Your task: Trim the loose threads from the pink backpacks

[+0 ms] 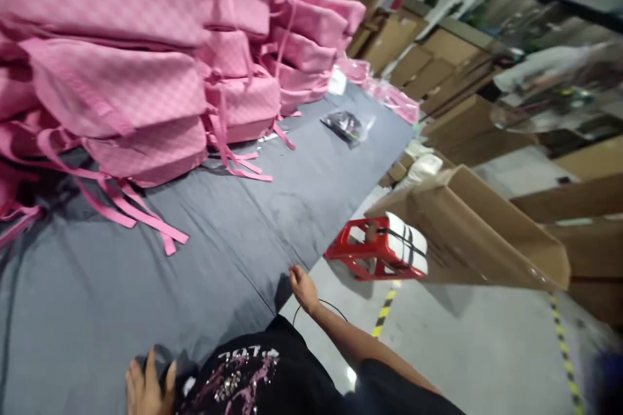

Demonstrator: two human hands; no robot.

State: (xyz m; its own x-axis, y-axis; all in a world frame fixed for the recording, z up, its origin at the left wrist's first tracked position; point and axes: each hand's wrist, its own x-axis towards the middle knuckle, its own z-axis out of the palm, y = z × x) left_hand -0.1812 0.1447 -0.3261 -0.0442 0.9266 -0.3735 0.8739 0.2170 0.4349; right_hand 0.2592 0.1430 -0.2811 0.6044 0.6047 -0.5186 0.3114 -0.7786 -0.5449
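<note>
cloth point(204, 259): dark grey, spread flat, lightly creased, covers table near-left to far | edge point(311, 233): runs diagonally, near corner by right hand point(304, 288) | left hand point(146, 389) rests on near part

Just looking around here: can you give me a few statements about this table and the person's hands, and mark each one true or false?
1. The stacked cushions are pink. True.
2. The table cover is bright yellow. False: it is dark grey.
3. The right hand rests at the table's edge. True.
4. The left hand holds a cushion. False: it lies on the cover, far from the cushions.
5. The red stool stands on the table. False: it is on the floor beside a cardboard box.
</note>
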